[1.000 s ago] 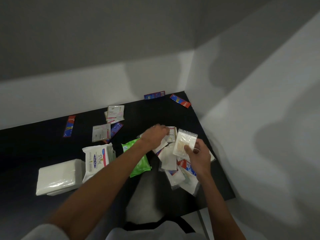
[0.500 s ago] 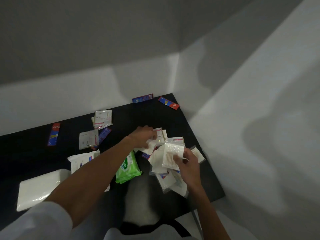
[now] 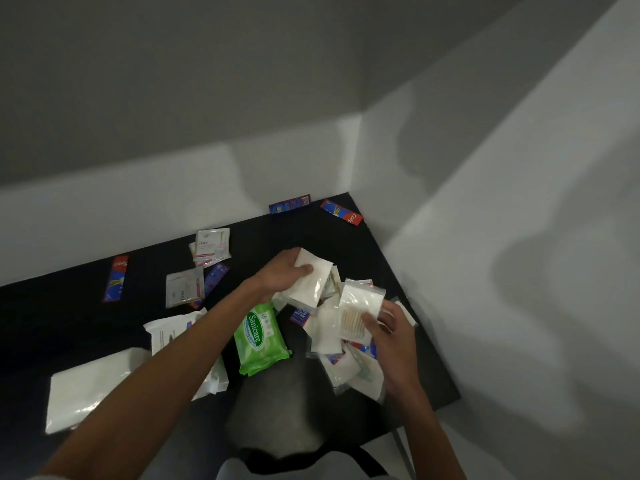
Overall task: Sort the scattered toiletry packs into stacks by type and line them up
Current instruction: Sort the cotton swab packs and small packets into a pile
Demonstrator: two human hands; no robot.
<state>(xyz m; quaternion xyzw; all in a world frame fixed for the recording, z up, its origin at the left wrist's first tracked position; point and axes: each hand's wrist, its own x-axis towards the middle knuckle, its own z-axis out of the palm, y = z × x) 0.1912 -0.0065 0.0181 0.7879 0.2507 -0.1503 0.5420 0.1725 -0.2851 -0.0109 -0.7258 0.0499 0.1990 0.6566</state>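
Note:
My left hand (image 3: 282, 273) grips a white flat pack (image 3: 313, 284) lifted above the heap of mixed packs (image 3: 341, 362) at the table's right side. My right hand (image 3: 389, 329) holds a clear zip bag of cotton swabs (image 3: 358, 311) upright over the same heap. A green Sanicare wipes pack (image 3: 259, 337) lies just left of the heap, under my left forearm. White Dove sachets (image 3: 212, 245) and another sachet (image 3: 183, 287) lie further back. Red-and-blue toothpaste boxes (image 3: 341, 212) lie scattered near the back edge.
The black table (image 3: 69, 313) sits in a corner, walls behind and to the right. A large white tissue pack (image 3: 86, 389) and a white Dove pack (image 3: 173, 332) lie at front left. More toothpaste boxes lie at the far left (image 3: 116, 278) and back (image 3: 289, 204).
My left hand has picked a white flat pack out of the heap and raised it. My right hand still holds the swab bag, shifted slightly right.

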